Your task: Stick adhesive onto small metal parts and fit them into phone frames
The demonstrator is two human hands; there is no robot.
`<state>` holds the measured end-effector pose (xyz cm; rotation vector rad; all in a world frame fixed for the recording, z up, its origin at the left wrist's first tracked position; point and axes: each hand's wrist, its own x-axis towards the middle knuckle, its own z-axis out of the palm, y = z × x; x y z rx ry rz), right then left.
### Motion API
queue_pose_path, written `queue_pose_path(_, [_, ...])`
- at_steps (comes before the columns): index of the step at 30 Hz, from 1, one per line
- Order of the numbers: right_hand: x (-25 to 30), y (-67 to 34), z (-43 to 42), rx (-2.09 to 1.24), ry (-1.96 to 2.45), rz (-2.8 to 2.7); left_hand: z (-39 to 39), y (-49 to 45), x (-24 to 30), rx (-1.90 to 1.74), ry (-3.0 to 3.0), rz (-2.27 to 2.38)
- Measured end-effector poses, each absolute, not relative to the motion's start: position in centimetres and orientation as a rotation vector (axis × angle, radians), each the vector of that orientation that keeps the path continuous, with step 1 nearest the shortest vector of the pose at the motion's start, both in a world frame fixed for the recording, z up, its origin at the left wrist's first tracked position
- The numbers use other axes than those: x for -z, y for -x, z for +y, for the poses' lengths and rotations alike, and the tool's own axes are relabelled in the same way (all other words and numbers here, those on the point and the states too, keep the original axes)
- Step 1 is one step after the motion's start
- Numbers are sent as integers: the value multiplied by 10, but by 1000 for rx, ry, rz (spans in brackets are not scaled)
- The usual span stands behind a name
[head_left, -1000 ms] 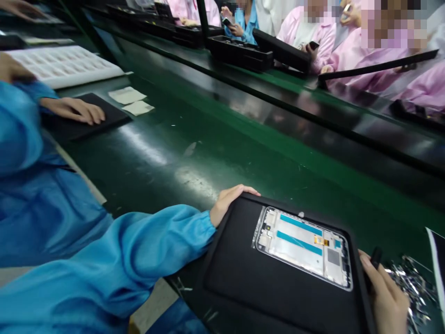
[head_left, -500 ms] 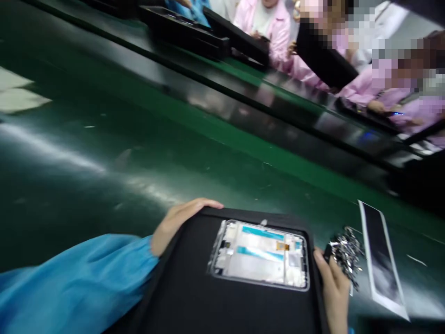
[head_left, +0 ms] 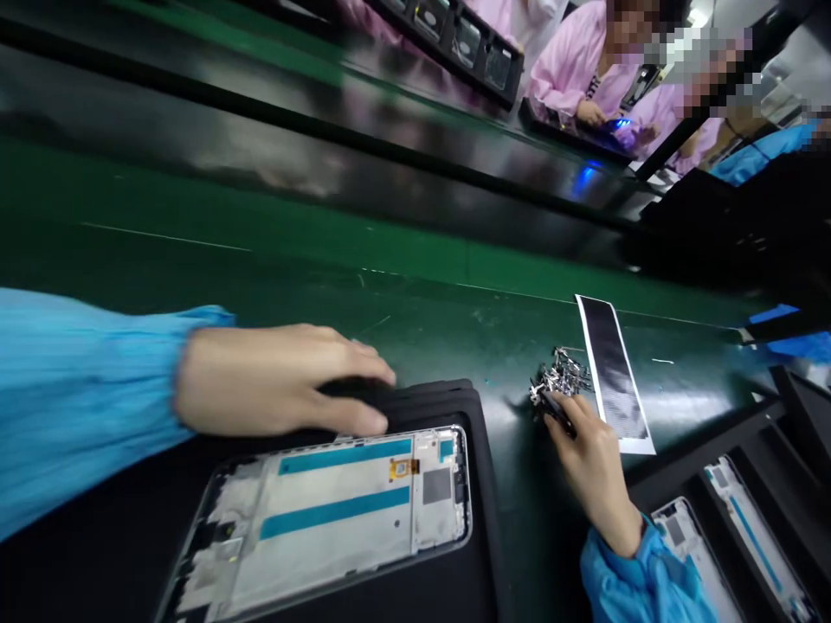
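Observation:
A phone mid-frame (head_left: 338, 519) with blue-green strips and a small gold flex connector lies face down on a stack of black trays (head_left: 484, 519). My left hand (head_left: 279, 381) hovers over its far long edge, thumb and fingers apart, with nothing visibly held; whether the thumb touches the frame I cannot tell. Off to the right, my right hand (head_left: 588, 450) is closed on a slim dark tool (head_left: 559, 414), whose exact kind is unclear. That hand is at a heap of small shiny metal parts (head_left: 564, 374) on the green table.
Beyond the metal parts lies a black strip sheet with a white border (head_left: 616, 372). A black compartment tray (head_left: 649, 472) at lower right holds more phone frames (head_left: 756, 528). Across a dark rail (head_left: 312, 130), people in pink work at trays (head_left: 467, 43).
The view has swung right and closer to the phone frame. My left hand has come off the tray's edge to above the frame; my right hand has left the tray's side for the metal parts.

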<state>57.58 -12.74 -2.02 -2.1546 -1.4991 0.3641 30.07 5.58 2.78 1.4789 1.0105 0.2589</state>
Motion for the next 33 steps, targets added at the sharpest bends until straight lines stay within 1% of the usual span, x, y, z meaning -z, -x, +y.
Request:
queue_pose_path(2, [26,-575,-125,-347,2168,-1533,48,-324,-34,126,-1740,988])
queue_pose_path(3, [29,-575,-126,-334,2174,-1538,44,-328,-33,235,-1820,921])
queue_pose_path(6, [34,-577,-128,-300,2175,-1528,30,-322,-22,204,-1933,771])
queue_pose_path(8, [35,-579,-128,-305,2153,-1515,18,-317,-17,216,-2004,798])
queue_pose_path(13, [24,-579,-129,-349,2067,-1369,-2,-334,-26,536,-2139,687])
queue_pose_path(16, [14,-578,-131,-441,1995,-1221,8,-348,-34,585,-2208,567])
queue_pose_path(19, [12,-580,-134,-554,1927,-1012,23,-373,-38,512,-2239,510])
queue_pose_path(20, [12,-581,-134,-594,1896,-943,27,-386,-38,432,-2234,513])
queue_pose_path(22, [15,-582,-132,-671,1819,-830,27,-417,-34,128,-2181,569])
queue_pose_path(24, [17,-581,-130,-727,1740,-754,21,-448,-27,-32,-2114,597])
queue_pose_path(28, [18,-575,-125,-774,1632,-658,3,-479,-10,-108,-1965,576])
queue_pose_path(33, [18,-569,-123,-787,1574,-589,-3,-475,-3,-120,-1800,562])
